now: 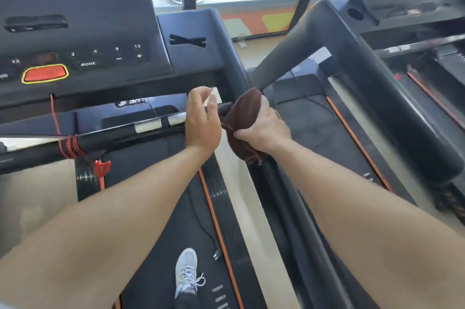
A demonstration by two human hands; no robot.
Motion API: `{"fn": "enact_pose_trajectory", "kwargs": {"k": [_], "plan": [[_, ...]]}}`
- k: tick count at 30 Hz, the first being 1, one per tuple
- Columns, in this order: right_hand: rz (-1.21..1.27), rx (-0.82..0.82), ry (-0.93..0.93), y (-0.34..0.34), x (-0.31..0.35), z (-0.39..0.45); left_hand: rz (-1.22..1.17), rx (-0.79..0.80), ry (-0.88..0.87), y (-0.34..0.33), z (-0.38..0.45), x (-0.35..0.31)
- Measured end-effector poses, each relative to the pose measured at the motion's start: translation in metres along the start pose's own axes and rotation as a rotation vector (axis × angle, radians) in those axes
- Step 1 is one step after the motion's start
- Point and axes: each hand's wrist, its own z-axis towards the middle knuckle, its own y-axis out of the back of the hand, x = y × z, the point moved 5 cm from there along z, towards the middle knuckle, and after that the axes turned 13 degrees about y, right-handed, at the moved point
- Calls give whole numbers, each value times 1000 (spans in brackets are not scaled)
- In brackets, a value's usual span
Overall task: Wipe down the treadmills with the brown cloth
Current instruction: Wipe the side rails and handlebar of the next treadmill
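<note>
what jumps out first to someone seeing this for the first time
Two bare forearms reach up the middle, the right hand gripping a bunched dark brown cloth against the black treadmill handrail, the left hand loosely open beside it. At upper left, a red button ringed in yellow glows on the dark console. At the bottom, a grey laced sneaker stands on the black belt.

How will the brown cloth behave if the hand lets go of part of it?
The dark brown fabric cloth looks soft and floppy: it bunches round the handrail under the right hand, so a freed part would probably droop. Its frayed edge suggests it is light and unlikely to slide.
</note>
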Motion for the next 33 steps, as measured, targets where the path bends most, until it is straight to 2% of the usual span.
{"fn": "enact_pose_trajectory", "kwargs": {"k": [2, 5, 8, 14, 17, 24, 30, 33], "plan": [[-115, -5, 17, -10, -8, -30, -36, 85, 35, -20, -58, 13], [-191, -17, 72, -20, -26, -79, -237, 279, 276, -52, -155, 29], [-155, -32, 134, -28, -51, -131, -288, 281, 442, -66, -225, 36], [-123, -32, 197, -39, -85, -222, -273, 373, 466, -58, -313, 54], [-128, -39, 219, -45, -98, -255, -273, 363, 474, -57, -348, 59], [-84, -131, 230, -59, -129, -307, -232, 321, 464, -50, -394, 64], [-90, -247, 202, -65, -130, -316, -185, 297, 452, -43, -389, 62], [16, -216, 197, -63, -135, -314, -177, 262, 515, -43, -371, 61]]}}
